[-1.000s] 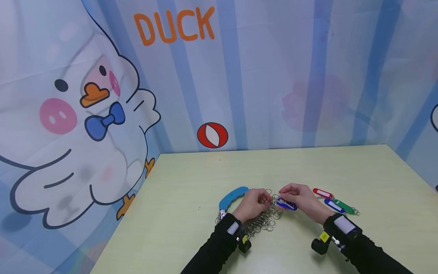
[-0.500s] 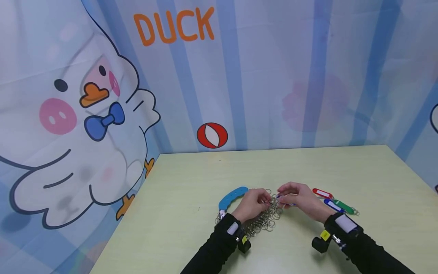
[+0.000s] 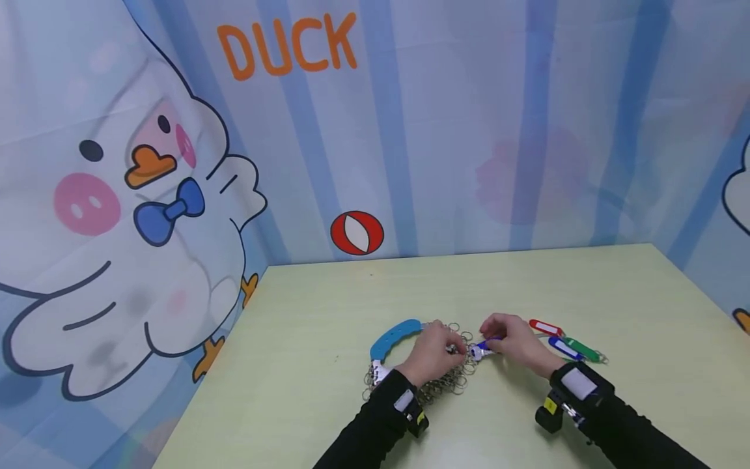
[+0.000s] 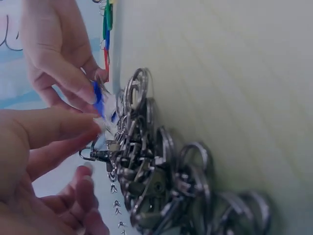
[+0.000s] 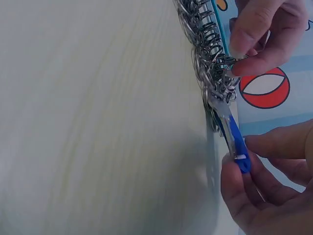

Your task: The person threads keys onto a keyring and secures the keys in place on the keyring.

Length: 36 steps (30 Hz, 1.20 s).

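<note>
My right hand point(image 3: 515, 342) pinches a blue key tag point(image 5: 238, 139) between thumb and fingers. The tag's clear end points at a bunch of metal rings and clasps point(image 4: 146, 181) and overlaps it in the right wrist view. Over the bunch, my left hand point(image 3: 435, 352) pinches a small metal ring point(image 4: 88, 152) with thumb and forefinger, its other fingers loosely bent. The bunch hangs along a large hoop with a blue band point(image 3: 395, 339), which lies on the table behind and left of the left hand. My left hand hides part of the bunch.
To the right of the right hand lie a red key tag point(image 3: 545, 327), a green key tag point(image 3: 586, 352) and another blue key tag point(image 3: 566, 348) on the pale table point(image 3: 316, 391). A printed duck curtain point(image 3: 445, 130) stands behind the table.
My right hand first moves in over the blue tag by the bunch, then draws slightly right, so the tag shows again, turned. The left hand stays at the bunch. The head view shifts slightly.
</note>
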Each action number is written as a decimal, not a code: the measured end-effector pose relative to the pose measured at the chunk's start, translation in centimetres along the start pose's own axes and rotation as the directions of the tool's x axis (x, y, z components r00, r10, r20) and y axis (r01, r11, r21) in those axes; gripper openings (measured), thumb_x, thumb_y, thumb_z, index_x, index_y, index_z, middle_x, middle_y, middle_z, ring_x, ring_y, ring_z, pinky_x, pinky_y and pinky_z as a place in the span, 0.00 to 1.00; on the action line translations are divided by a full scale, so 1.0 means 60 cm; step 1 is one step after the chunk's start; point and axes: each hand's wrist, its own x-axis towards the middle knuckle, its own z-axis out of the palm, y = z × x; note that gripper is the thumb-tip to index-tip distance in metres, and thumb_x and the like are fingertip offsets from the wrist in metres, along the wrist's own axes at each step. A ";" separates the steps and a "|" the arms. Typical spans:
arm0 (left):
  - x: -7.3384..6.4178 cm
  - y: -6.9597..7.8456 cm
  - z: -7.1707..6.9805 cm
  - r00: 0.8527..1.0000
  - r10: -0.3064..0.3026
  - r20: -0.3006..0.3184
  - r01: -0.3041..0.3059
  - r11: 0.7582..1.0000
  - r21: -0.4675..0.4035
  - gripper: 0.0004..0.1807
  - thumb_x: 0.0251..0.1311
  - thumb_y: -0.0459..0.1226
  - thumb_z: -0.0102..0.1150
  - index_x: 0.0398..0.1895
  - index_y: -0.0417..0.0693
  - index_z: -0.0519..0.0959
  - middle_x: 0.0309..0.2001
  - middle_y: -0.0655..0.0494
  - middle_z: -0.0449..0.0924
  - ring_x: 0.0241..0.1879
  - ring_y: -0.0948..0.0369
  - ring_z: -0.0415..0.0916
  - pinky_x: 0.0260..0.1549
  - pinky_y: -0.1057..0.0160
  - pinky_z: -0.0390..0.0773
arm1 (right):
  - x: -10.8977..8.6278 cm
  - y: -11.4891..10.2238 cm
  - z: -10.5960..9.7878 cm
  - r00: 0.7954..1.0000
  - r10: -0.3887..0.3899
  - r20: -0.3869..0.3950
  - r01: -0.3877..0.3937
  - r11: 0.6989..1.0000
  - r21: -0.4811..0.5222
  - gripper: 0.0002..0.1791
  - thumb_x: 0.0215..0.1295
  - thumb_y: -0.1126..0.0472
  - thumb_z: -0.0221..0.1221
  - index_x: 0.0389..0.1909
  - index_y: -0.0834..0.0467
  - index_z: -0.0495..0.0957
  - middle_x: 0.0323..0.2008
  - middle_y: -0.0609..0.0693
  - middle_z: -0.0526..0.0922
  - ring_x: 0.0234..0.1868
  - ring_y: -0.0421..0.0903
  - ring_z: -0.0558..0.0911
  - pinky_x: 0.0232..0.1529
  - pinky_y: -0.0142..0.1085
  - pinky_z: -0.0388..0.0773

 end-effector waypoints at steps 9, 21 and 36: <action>-0.009 0.006 0.004 1.000 -0.023 0.022 0.021 0.998 0.053 0.08 0.50 0.30 0.66 0.34 0.49 0.83 0.34 0.57 0.77 0.36 0.65 0.65 0.36 0.66 0.64 | -0.014 0.031 -0.065 0.973 0.017 -0.228 -0.076 0.965 -0.252 0.08 0.61 0.65 0.58 0.36 0.67 0.77 0.30 0.57 0.80 0.29 0.47 0.75 0.29 0.34 0.68; -0.005 0.006 0.002 1.000 0.003 0.016 -0.003 0.999 0.048 0.05 0.51 0.30 0.65 0.28 0.49 0.85 0.29 0.60 0.80 0.34 0.67 0.67 0.35 0.73 0.65 | -0.037 0.062 -0.114 0.952 0.260 -0.164 -0.307 0.831 -0.464 0.12 0.66 0.62 0.53 0.33 0.69 0.75 0.24 0.57 0.77 0.23 0.47 0.73 0.21 0.36 0.67; -0.007 0.020 0.022 0.999 -0.015 -0.030 0.020 0.983 0.184 0.04 0.51 0.36 0.66 0.23 0.53 0.80 0.24 0.62 0.73 0.29 0.66 0.59 0.30 0.70 0.58 | -0.026 0.018 -0.109 0.974 -0.044 -0.224 -0.044 0.927 -0.372 0.20 0.74 0.62 0.45 0.19 0.62 0.69 0.22 0.54 0.67 0.26 0.48 0.65 0.29 0.36 0.59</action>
